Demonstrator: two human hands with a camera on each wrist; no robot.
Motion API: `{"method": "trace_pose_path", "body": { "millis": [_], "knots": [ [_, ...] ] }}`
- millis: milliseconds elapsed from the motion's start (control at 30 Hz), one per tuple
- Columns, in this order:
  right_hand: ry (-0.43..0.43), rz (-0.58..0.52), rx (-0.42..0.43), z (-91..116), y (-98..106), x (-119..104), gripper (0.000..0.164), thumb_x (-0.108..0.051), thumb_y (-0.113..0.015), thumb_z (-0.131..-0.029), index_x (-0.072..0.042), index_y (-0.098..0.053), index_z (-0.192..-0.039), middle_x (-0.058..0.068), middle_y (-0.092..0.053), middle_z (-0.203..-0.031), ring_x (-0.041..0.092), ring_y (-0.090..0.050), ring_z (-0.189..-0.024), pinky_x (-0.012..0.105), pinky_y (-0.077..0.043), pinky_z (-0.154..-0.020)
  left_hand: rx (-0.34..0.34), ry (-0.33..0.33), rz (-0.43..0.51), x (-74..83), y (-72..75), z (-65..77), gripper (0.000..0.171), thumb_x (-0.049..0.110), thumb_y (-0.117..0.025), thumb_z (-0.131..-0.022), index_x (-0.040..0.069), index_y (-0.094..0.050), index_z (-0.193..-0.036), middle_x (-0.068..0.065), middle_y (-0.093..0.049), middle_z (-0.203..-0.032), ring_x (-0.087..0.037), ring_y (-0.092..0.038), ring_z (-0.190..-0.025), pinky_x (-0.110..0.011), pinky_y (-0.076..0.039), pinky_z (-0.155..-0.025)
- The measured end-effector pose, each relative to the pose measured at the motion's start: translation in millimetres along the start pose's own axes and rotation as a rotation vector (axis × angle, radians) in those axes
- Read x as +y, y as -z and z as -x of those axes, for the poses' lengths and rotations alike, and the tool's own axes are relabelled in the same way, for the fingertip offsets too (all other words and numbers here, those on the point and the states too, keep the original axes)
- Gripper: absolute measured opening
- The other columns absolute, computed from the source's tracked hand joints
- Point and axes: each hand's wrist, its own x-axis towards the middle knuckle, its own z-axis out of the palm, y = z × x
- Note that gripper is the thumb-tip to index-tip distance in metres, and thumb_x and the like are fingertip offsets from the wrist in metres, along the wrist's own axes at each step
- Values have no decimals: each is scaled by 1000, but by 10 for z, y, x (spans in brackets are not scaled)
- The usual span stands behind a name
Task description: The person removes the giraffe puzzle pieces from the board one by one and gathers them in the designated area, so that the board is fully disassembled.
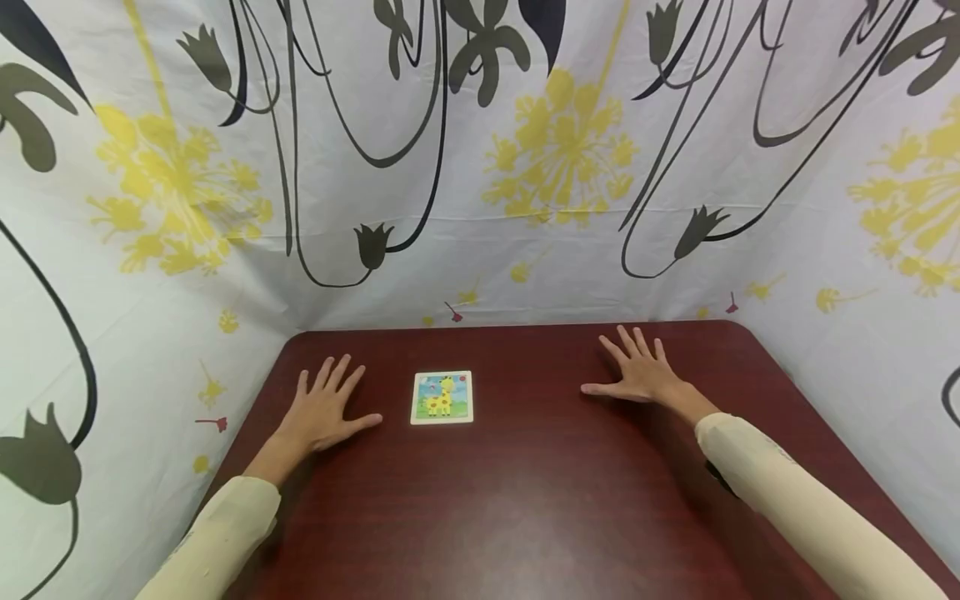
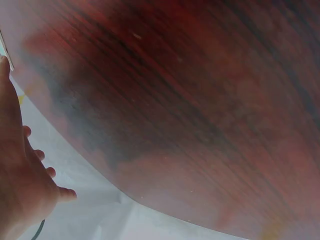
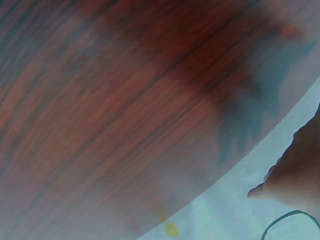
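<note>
A square giraffe picture puzzle (image 1: 442, 397) with a white border lies on the dark red table, left of the middle. My left hand (image 1: 322, 414) is just left of it with fingers spread, its thumb pointing toward the puzzle but apart from it. Farther off on the right side, my right hand (image 1: 637, 372) also has its fingers spread and holds nothing. In the left wrist view, the left hand (image 2: 25, 175) shows at the left edge. The right wrist view catches part of the right hand (image 3: 295, 170) at its right edge.
The glossy wood-grain table (image 1: 510, 508) has rounded far corners. White cloth (image 1: 420, 192) printed with yellow and grey flowers hangs behind the table and along both sides.
</note>
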Motion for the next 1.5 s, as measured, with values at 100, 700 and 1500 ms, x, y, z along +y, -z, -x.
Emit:
{"method": "trace_pose_path", "body": {
  "millis": [100, 700, 1500],
  "knots": [
    [14, -9, -2, -36, 16, -89, 115, -78, -67, -83, -12, -24, -166, 28, -9, -170, 54, -4, -155, 75, 1, -117, -6, -10, 8, 21, -12, -20, 104, 81, -55, -89, 13, -34, -164, -20, -21, -170, -46, -16, -156, -75, -12, -117],
    [84, -23, -40, -216, -63, -575, 113, -78, -64, -84, -13, -23, -167, 27, -9, -171, 52, -4, -156, 73, 1, -118, -31, -113, 61, 300, -64, -138, 90, 72, -56, -95, 14, -39, -162, -17, -28, -169, -45, -22, -155, -75, -16, -116],
    [197, -35, -121, -526, -172, -1336, 105, -73, -64, -89, -17, -21, -168, 21, -12, -172, 47, -8, -157, 69, -5, -121, -198, -176, 203, 486, -35, -301, 77, 70, -59, -95, 29, -46, -159, -4, -31, -169, -36, -18, -158, -69, -16, -120]
  ]
}}
